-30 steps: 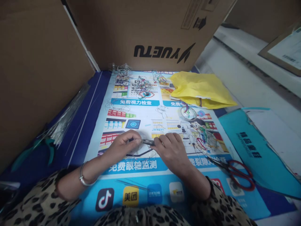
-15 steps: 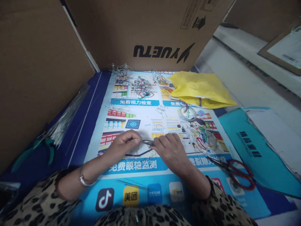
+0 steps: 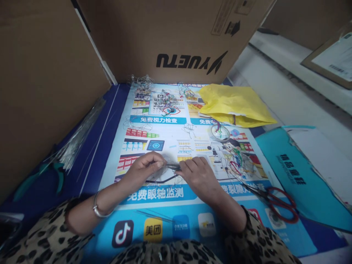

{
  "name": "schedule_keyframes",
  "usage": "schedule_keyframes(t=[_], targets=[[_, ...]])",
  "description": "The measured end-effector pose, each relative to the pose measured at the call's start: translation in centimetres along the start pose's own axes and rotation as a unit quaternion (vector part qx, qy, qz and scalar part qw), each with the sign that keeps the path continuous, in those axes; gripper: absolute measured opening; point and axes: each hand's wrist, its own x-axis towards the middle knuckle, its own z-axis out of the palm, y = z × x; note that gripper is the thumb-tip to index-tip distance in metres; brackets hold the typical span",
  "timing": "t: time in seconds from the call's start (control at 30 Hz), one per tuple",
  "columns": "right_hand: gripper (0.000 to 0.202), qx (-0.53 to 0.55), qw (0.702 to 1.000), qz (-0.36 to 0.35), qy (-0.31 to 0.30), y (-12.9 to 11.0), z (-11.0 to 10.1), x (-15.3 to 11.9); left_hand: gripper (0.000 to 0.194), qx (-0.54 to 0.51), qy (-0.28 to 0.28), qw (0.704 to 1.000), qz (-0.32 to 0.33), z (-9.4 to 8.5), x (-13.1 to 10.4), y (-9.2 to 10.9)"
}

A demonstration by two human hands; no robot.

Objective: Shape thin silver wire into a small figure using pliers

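Observation:
Over the middle of the printed sheet, my right hand is closed round a pair of needle-nose pliers. Their slim metal jaws point left and their handles are hidden in my palm. My left hand pinches thumb against forefinger right at the jaw tips. Thin clear or silvery wire shows faintly around these fingertips; its exact shape is hard to make out. Under the hands lies the printed sheet.
Tangled wire pieces lie at the back, more at right. Red-handled scissors, a yellow bag, a tape-like ring and a teal board are right. Teal-handled pliers and straight wires lie left. Cardboard walls the back.
Almost nothing differs. Both hands keep their places at the pliers, with only a very slight shift of the right hand's fingers.

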Motion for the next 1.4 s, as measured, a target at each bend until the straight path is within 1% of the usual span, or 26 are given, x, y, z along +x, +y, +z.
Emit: schedule_keyframes(t=[0.2, 0.5, 0.77, 0.9, 0.97, 1.0, 1.03, 1.07, 1.1, 1.13, 1.17, 1.2, 1.23, 1.27, 1.3, 1.33, 1.37, 1.4], targets=[[0.024, 0.002, 1.000, -0.007, 0.006, 0.0, -0.1, 0.1, 0.018, -0.007, 0.003, 1.000, -0.001, 0.0, 0.0, 0.0], [0.026, 0.014, 1.000, -0.016, 0.016, 0.0, 0.0, -0.2, 0.015, -0.022, 0.016, 1.000, 0.009, 0.0, 0.0, -0.3], [0.026, 0.038, 0.999, -0.010, 0.008, 0.0, 0.0, 0.1, 0.015, -0.016, 0.012, 1.000, 0.003, -0.1, 0.0, -0.1], [0.025, 0.085, 0.996, 0.014, 0.003, 0.5, 0.4, -0.1, 0.015, -0.015, 0.022, 1.000, 0.005, -0.1, 0.1, -0.1], [0.025, 0.140, 0.989, 0.042, 0.005, 0.9, 0.1, -0.3, 0.014, -0.019, 0.032, 0.999, 0.006, -0.1, 0.2, -0.1], [0.025, 0.189, 0.980, 0.065, 0.010, 1.1, -0.2, -0.4, 0.013, -0.022, 0.037, 0.999, 0.006, -0.1, 0.2, -0.1], [0.026, 0.257, 0.962, 0.094, 0.013, 1.3, -0.6, -0.5, 0.013, -0.024, 0.042, 0.999, 0.006, -0.1, 0.2, -0.1], [0.027, 0.345, 0.930, 0.127, 0.021, 1.4, -1.1, -0.5, 0.013, -0.026, 0.045, 0.999, 0.005, -0.1, 0.2, -0.1], [0.028, 0.456, 0.875, 0.164, 0.019, 1.6, -1.5, -0.5, 0.013, -0.027, 0.049, 0.998, 0.005, -0.1, 0.2, -0.1], [0.029, 0.575, 0.793, 0.200, 0.011, 1.6, -2.0, -0.5, 0.013, -0.027, 0.053, 0.998, 0.005, -0.1, 0.2, -0.1], [0.034, 0.676, 0.699, 0.230, 0.033, 1.7, -2.3, -0.4, 0.013, -0.027, 0.058, 0.998, 0.005, -0.1, 0.2, -0.1], [0.038, 0.758, 0.600, 0.254, 0.043, 1.7, -2.6, -0.3, 0.013, -0.027, 0.061, 0.998, 0.005, -0.1, 0.2, -0.2], [0.038, 0.814, 0.506, 0.282, 0.043, 1.7, -2.7, -0.1, 0.013, -0.027, 0.064, 0.998, 0.006, -0.1, 0.2, -0.2], [0.037, 0.850, 0.427, 0.305, 0.042, 1.7, -2.9, 0.0, 0.013, -0.027, 0.067, 0.997, 0.006, -0.1, 0.2, -0.2], [0.036, 0.871, 0.369, 0.324, 0.034, 1.7, -3.0, 0.1, 0.013, -0.027, 0.072, 0.997, 0.006, -0.1, 0.2, -0.2], [0.036, 0.880, 0.334, 0.336, 0.025, 1.6, -3.1, 0.3, 0.013, -0.027, 0.078, 0.997, 0.006, 0.0, 0.2, -0.2], [0.038, 0.885, 0.322, 0.337, 0.023, 1.5, -3.3, 0.3, 0.013, -0.027, 0.085, 0.996, 0.007, 0.0, 0.2, -0.2], [0.041, 0.886, 0.328, 0.328, 0.022, 1.4, -3.4, 0.3, 0.013, -0.025, 0.093, 0.995, 0.009, 0.0, 0.3, -0.2]])
